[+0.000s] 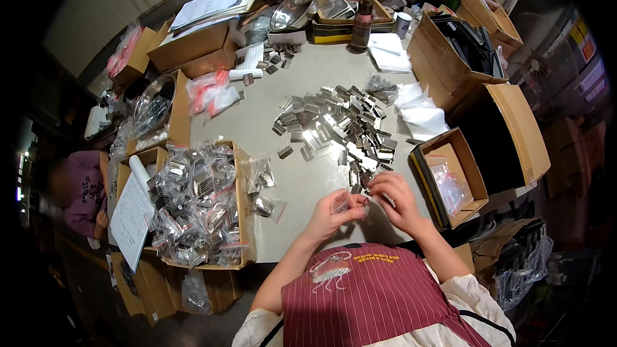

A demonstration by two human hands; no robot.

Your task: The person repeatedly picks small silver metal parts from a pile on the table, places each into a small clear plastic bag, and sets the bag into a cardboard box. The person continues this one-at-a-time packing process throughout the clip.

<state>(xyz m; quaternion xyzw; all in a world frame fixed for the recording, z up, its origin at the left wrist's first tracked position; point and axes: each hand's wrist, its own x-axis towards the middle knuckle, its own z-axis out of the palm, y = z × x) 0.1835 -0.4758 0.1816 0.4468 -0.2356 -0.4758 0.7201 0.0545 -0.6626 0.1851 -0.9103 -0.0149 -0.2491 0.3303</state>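
Note:
Just in front of my apron, my left hand [335, 213] is closed on a small clear plastic bag [343, 203]. My right hand [396, 200] is beside it, its fingers curled in close to the bag; whatever lies between those fingertips is too small to make out. Beyond both hands, a loose heap of shiny metal brackets [360, 122] spreads over the grey table [257, 115]. The nearest brackets lie right by my right fingertips. Two filled clear bags [262, 175] rest on the table to the left, against a cardboard box.
That cardboard box [243, 218] is piled with bagged metal parts. At right, an open small box [479, 186] holds empty-looking bags. White sheets [421, 112], red-edged bags [212, 90] and a dark bottle [362, 24] lie or stand farther back. Another person [83, 186] is at far left.

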